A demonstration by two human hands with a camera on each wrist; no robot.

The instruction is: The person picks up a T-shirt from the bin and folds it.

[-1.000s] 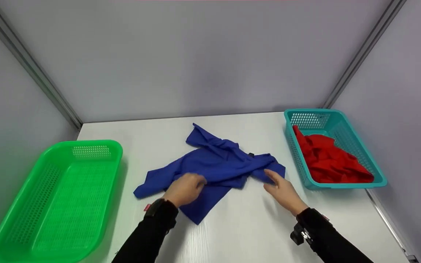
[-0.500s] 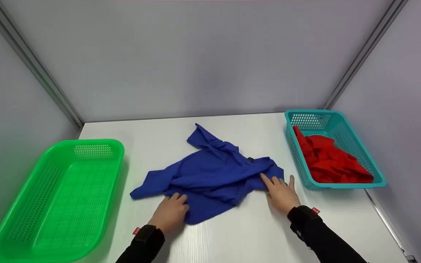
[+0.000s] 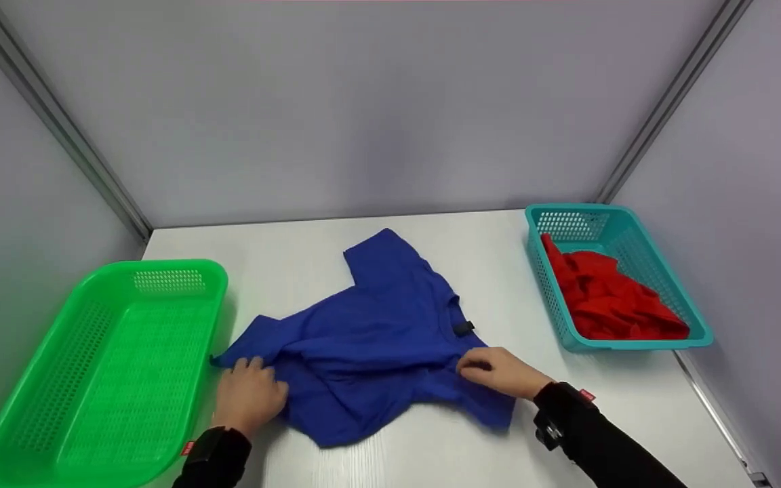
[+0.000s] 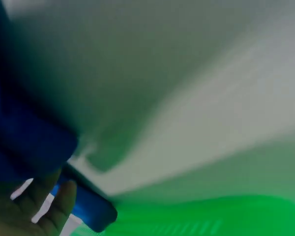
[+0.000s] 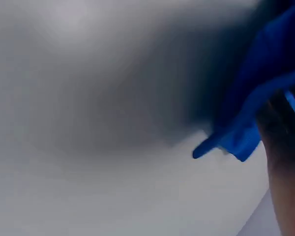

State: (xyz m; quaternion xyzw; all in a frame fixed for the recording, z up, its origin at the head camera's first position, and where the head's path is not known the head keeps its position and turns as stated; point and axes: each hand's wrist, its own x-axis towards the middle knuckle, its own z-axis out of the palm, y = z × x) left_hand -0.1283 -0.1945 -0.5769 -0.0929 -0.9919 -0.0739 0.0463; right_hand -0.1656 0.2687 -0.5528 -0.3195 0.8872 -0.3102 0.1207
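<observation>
Shirt point(image 3: 377, 312), frame centre: now flatter, upper sleeve point(image 3: 384, 261) and collar point(image 3: 453, 317) opened out | right hand point(image 3: 504, 372), right of centre: pinching cloth below collar | left hand point(image 3: 249, 395), lower left: on cloth, grip unclear | creases remain; spreading looks partly done

Lab-like booth point(image 3: 736, 203): grey wall panel point(image 3: 390, 108) across top, metal posts point(image 3: 58, 116) upper left and upper right, white table point(image 3: 282, 257) below.
</observation>
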